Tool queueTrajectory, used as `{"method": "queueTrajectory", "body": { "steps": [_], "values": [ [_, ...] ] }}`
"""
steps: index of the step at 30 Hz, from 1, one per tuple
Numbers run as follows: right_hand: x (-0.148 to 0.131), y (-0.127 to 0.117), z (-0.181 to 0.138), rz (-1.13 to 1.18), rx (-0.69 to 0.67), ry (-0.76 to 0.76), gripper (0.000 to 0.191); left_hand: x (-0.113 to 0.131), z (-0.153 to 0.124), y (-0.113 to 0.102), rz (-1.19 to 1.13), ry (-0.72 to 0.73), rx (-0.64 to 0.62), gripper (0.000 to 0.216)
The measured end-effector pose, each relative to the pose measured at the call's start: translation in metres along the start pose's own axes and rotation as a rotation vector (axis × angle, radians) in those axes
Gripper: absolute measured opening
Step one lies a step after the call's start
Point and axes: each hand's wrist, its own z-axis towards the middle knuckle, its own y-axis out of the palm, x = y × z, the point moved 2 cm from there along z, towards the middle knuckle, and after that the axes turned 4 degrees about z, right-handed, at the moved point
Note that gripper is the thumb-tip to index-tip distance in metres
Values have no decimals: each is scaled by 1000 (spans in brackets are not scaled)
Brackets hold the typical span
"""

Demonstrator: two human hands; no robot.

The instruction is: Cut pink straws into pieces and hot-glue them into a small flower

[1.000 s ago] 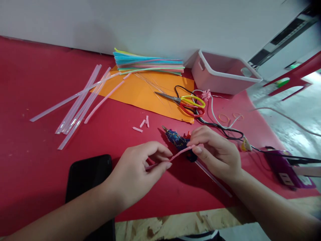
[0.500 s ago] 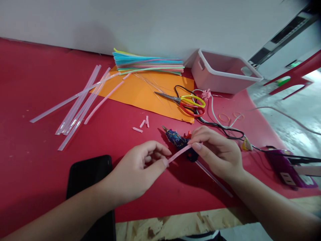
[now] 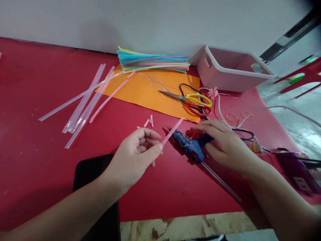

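Between the thumb and fingers of my left hand (image 3: 136, 157) is a short pink pipe cleaner piece (image 3: 173, 131), tilted up to the right. My right hand (image 3: 223, 144) is at the handle of a blue glue gun (image 3: 188, 144), fingers on one side and thumb on the other. The gun lies on its side on the red table, nozzle toward the upper left. A clear glue stick (image 3: 220, 180) sticks out of its back. Small pink offcuts (image 3: 146, 123) lie beyond my left hand, partly hidden by it.
Scissors (image 3: 185, 98) and an orange sheet (image 3: 140, 92) lie behind the glue gun, with a pipe cleaner bundle (image 3: 152, 60) further back. Loose glue sticks (image 3: 85, 103) lie left. A pink bin (image 3: 230, 72), cords and a purple power strip (image 3: 298, 170) are right; a black phone (image 3: 97, 201) is under my left forearm.
My right hand has let go of the pink piece and moved onto the glue gun's handle. The piece, now in my left hand alone, points more steeply upward. The view has shifted slightly.
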Motion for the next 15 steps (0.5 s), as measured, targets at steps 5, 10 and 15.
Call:
{"method": "queueTrajectory", "body": {
  "steps": [5, 10, 15],
  "values": [
    [4, 5, -2, -61, -59, -28, 68, 0, 1, -5, -36, 26, 83, 20],
    [-8, 8, 2, -28, -58, -118, 56, -2, 0, -6, -71, 57, 85, 25],
    [1, 1, -3, 106, 158, -75, 41, 0, 1, -6, -86, 56, 105, 26]
  ]
}}
